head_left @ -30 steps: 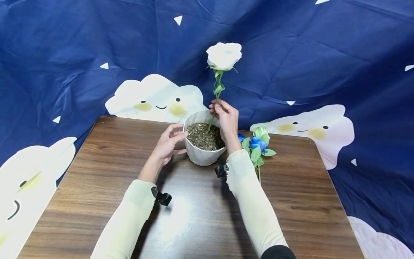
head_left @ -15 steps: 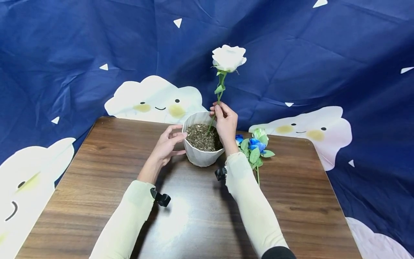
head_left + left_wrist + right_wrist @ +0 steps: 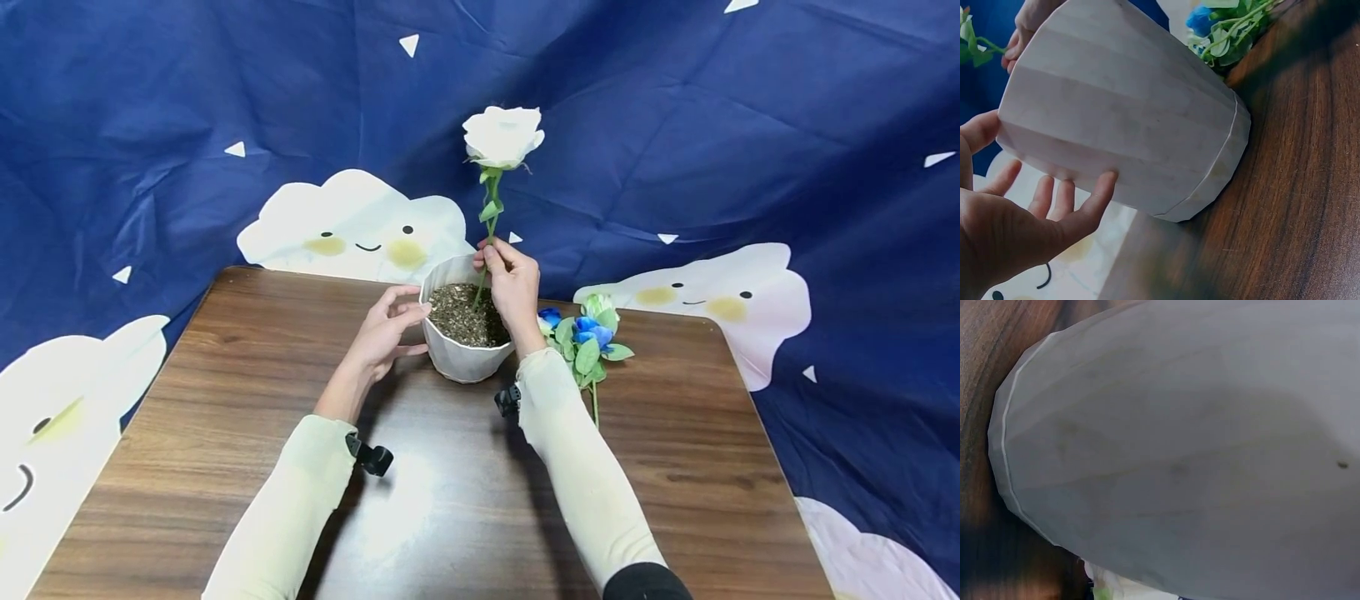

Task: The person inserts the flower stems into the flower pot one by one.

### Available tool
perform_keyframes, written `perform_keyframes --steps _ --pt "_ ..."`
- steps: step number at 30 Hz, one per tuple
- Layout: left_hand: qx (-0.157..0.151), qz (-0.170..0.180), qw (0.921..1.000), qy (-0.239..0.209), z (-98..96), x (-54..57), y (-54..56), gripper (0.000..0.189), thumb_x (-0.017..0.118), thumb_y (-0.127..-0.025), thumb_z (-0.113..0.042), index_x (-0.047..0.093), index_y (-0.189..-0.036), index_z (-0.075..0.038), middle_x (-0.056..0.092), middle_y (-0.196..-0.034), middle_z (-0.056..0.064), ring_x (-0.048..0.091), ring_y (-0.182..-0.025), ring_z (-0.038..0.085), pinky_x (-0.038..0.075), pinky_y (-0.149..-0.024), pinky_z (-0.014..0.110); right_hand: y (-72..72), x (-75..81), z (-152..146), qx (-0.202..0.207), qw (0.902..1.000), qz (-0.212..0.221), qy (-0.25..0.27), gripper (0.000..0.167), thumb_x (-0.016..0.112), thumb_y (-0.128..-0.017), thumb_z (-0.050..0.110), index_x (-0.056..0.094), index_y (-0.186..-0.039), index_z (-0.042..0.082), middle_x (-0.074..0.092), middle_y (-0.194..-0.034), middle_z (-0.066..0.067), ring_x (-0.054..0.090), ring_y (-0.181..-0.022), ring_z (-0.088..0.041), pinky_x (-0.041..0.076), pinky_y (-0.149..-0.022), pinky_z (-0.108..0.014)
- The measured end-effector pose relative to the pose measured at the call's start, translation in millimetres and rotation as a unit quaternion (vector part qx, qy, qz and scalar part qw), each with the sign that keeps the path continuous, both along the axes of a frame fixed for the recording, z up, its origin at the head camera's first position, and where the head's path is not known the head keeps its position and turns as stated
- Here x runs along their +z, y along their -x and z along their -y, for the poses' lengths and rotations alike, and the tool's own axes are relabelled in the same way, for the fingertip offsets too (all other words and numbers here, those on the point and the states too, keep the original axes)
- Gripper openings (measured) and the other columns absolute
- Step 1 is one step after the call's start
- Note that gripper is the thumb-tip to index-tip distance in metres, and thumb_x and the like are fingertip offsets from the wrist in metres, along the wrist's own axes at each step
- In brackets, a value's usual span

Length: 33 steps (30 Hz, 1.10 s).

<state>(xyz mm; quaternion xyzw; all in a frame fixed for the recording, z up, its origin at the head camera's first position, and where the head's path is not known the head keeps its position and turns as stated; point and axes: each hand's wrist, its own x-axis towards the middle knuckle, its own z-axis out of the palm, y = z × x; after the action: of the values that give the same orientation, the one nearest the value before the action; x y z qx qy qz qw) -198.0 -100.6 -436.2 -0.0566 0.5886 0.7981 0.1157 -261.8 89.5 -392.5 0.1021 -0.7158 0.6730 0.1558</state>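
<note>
A white rose (image 3: 504,137) with a green stem stands nearly upright over the pot, its lower end in the dark soil (image 3: 461,321). My right hand (image 3: 516,283) pinches the stem between thumb and fingers just above the pot's far right rim. The white faceted flowerpot (image 3: 463,362) stands on the table. On its left side, my left hand (image 3: 378,337) touches the wall with spread fingers, thumb at the rim; the left wrist view shows these fingertips (image 3: 1107,178) against the pot. Only the pot's outer wall (image 3: 1147,444) fills the right wrist view; the right hand is hidden there.
Blue roses (image 3: 592,332) and a pale green-white rose (image 3: 600,307) with leaves lie on the brown wooden table (image 3: 660,433), right of the pot. Behind the table hangs a blue cloth (image 3: 645,125) with smiling clouds.
The white rose's head first leaned slightly right, then swung back left and stands more upright. My right hand shifted slightly left with the stem. The left hand stays at the pot.
</note>
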Motion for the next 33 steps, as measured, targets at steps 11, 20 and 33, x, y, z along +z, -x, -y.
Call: perform_keyframes --steps 11,20,33 --pt "0.003 -0.004 1.0000 0.002 -0.4 -0.5 -1.1 0.051 0.067 -0.098 -0.014 0.046 -0.143 -0.010 0.053 -0.123 0.008 0.056 -0.106 0.020 0.058 -0.091 0.056 1.3 -3.1 -4 0.039 0.9979 -0.037 0.037 0.026 0.060 -0.099 -0.004 0.065 -0.122 -0.013 0.068 -0.109 -0.032 0.065 -0.106 -0.044 0.057 -0.095 -0.041" --pt "0.004 0.000 1.0000 -0.001 -0.5 0.2 -1.2 0.049 0.066 -0.098 -0.013 0.047 -0.143 -0.011 0.053 -0.122 0.007 0.056 -0.106 0.021 0.059 -0.090 0.056 -9.7 7.9 -26 0.016 0.9959 -0.008 0.089 0.050 0.063 -0.097 -0.005 0.047 -0.144 -0.010 0.059 -0.132 -0.031 0.056 -0.127 -0.038 0.049 -0.108 -0.034" --pt "0.003 -0.003 1.0000 0.005 0.2 -1.7 -0.1 0.050 0.067 -0.098 -0.015 0.046 -0.143 -0.011 0.052 -0.125 0.009 0.056 -0.106 0.020 0.059 -0.090 0.055 -34.7 0.4 -92 -0.062 0.9826 0.056 0.166 0.042 0.061 -0.098 -0.007 0.053 -0.139 -0.011 0.065 -0.126 -0.025 0.066 -0.108 -0.022 0.057 -0.094 -0.025"
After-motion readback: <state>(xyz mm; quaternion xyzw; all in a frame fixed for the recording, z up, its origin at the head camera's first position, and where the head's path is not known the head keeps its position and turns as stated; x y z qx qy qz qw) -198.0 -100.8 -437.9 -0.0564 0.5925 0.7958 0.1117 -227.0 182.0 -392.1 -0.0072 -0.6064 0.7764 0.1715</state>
